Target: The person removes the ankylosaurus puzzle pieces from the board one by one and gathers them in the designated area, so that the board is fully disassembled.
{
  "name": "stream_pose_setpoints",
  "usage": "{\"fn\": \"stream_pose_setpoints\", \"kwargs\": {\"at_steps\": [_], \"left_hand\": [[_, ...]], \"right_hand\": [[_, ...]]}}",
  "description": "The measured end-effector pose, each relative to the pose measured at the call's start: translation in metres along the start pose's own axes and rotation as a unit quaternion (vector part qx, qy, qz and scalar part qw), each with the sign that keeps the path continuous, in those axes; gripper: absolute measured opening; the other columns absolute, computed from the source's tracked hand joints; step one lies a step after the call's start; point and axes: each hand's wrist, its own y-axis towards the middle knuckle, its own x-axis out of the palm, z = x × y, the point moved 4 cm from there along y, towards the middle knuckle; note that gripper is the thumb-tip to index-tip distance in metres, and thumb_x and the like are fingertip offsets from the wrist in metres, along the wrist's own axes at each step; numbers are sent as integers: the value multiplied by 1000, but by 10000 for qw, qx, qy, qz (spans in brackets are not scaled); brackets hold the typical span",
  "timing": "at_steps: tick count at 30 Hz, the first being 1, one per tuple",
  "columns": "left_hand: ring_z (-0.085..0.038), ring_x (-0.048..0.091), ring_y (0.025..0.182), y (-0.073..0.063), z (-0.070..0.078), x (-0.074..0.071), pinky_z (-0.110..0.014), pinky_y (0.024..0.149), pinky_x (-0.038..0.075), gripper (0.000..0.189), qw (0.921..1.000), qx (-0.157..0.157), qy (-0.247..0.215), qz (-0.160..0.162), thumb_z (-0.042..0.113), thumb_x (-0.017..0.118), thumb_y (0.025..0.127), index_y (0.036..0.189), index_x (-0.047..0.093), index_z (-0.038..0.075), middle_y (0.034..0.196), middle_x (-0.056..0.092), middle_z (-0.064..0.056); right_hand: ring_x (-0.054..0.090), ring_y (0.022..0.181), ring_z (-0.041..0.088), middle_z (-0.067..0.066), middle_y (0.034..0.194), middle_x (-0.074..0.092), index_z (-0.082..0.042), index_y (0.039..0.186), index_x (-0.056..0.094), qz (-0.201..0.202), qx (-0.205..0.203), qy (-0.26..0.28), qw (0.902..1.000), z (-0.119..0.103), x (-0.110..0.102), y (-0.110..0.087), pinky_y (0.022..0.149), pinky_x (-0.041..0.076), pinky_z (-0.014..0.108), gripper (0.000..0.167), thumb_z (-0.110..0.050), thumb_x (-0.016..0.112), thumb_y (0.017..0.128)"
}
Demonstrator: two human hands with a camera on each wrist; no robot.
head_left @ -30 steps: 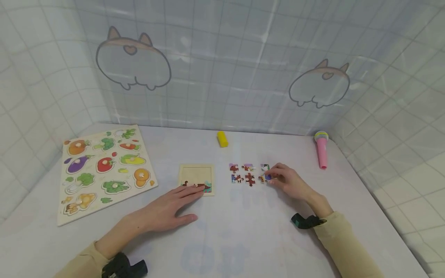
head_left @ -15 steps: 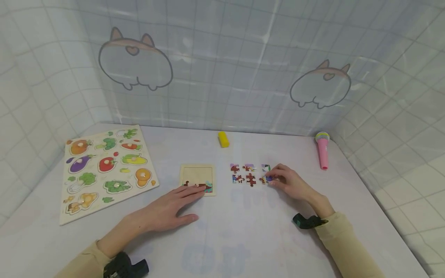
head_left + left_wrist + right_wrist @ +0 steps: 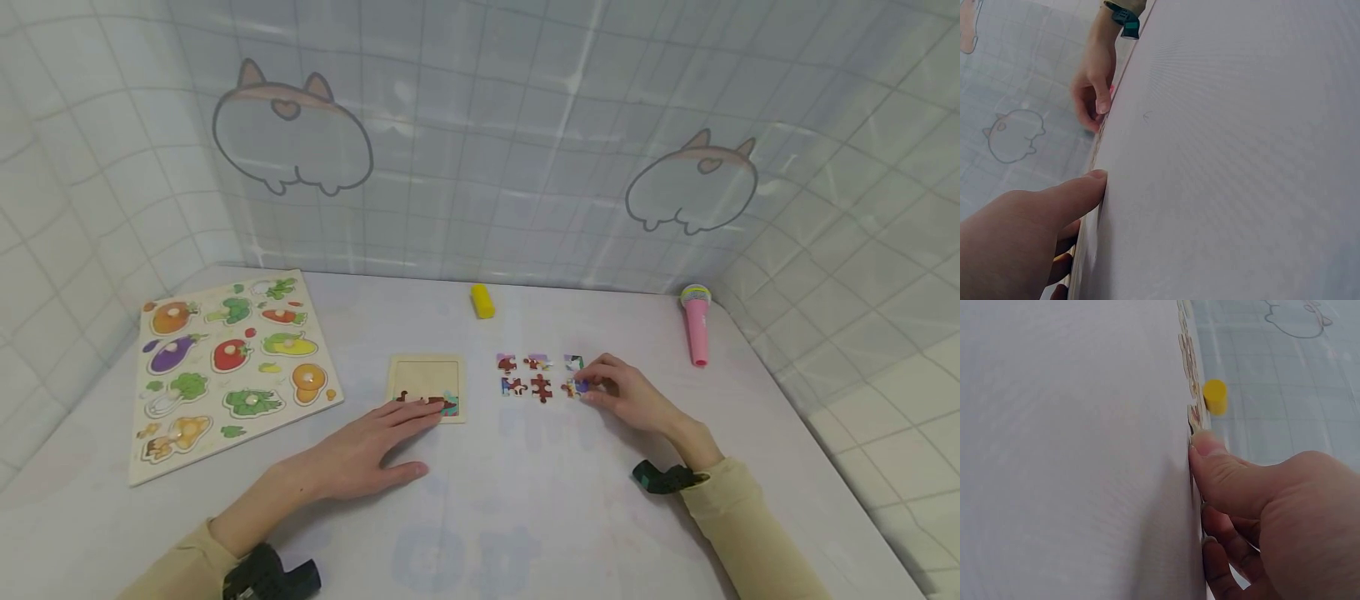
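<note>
In the head view my left hand (image 3: 367,454) lies flat with straight fingers across the lower part of a small square wooden puzzle tray (image 3: 426,377). Its fingers partly cover the brown and teal picture pieces fitted along the tray's bottom. To the right, two short rows of loose jigsaw pieces (image 3: 541,387) lie on the table. My right hand (image 3: 626,392) pinches the right-hand piece of the near row, a jigsaw piece (image 3: 574,387) with purple and yellow on it, between thumb and fingers. The right wrist view shows the thumb (image 3: 1222,472) down at that piece's edge, low against the table.
A large vegetable peg puzzle board (image 3: 232,367) lies on the left. Behind the pieces is a yellow block (image 3: 482,301), and a pink toy microphone (image 3: 697,325) lies far right. Tiled-pattern sheeting (image 3: 480,167) walls the table's back and sides.
The head view has shifted very slightly. Around the right-hand piece my right fingers have moved a little, while the left hand keeps its place on the tray.
</note>
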Motion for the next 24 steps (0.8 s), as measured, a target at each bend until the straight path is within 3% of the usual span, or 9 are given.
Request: {"fn": "stream_pose_setpoints", "kwargs": {"at_steps": [17, 24], "left_hand": [[-28, 26, 151, 0, -1, 1, -51, 121, 27, 65, 9999, -71, -90, 38, 53, 59, 96, 151, 44, 23, 162, 31, 12], [-28, 26, 151, 0, 1, 0, -50, 121, 28, 64, 10000, -43, -74, 50, 52, 60, 97, 150, 45, 21, 162, 31, 11]], "right_hand": [[56, 94, 15, -1, 105, 61, -14, 110, 71, 177, -131, 50, 9997, 0, 1, -1, 83, 47, 26, 21, -11, 75, 90], [55, 94, 14, -2, 105, 61, -15, 106, 71, 140, 2, 77, 9999, 1, 0, 0, 85, 48, 25, 18, -11, 75, 90]]}}
